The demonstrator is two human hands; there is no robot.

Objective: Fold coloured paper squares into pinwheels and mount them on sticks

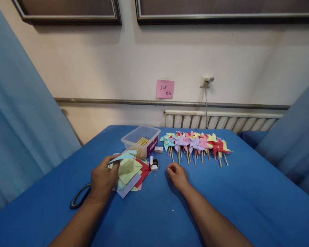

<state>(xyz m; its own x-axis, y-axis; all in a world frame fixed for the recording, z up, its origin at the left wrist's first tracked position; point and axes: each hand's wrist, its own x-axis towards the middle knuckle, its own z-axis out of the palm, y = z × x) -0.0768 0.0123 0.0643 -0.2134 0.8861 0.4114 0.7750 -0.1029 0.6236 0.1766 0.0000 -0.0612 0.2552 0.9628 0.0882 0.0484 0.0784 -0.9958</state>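
Note:
My left hand (103, 178) rests on a pile of coloured paper squares (132, 173) and pinches the edge of a light blue sheet (123, 156) lifted off the top. My right hand (177, 174) lies on the blue table (221, 199), its fingers curled in loosely; whether anything small sits in them is hidden. A little beyond it lies a row of finished paper pinwheels on wooden sticks (195, 144). A small open box with a white lid (153, 164) sits between the two hands.
A clear plastic tub of wooden sticks (141, 140) stands behind the paper pile, a small white box (159, 149) beside it. Black scissor handles (78, 196) lie left of my left wrist. Blue curtains hang on both sides; a radiator (221, 120) lines the wall.

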